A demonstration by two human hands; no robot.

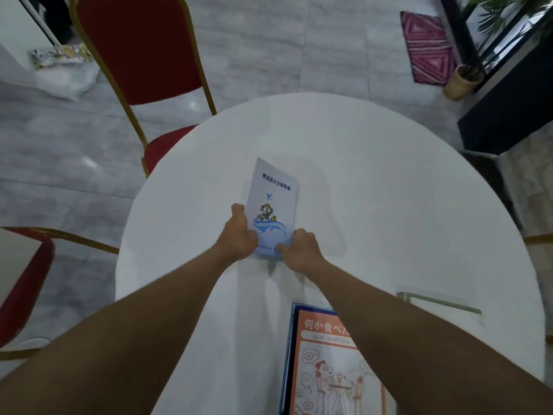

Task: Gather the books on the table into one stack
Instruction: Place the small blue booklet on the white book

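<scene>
A thin pale blue booklet (273, 199) with a small plane and a wave drawing lies near the middle of the round white table (389, 190). My left hand (239, 235) grips its near left edge, thumb on the cover. My right hand (302, 250) pinches its near right corner. An orange picture book (326, 363) with Japanese lettering lies at the table's near edge, on top of a dark blue book (288, 354); my right forearm crosses part of it.
A red chair with a gold frame (140, 55) stands at the table's far left. Another red chair (27, 280) is at the left edge. A potted plant (462, 79) and a pink patterned mat (428, 46) are far right. A flat clear strip (440, 302) lies on the table's right.
</scene>
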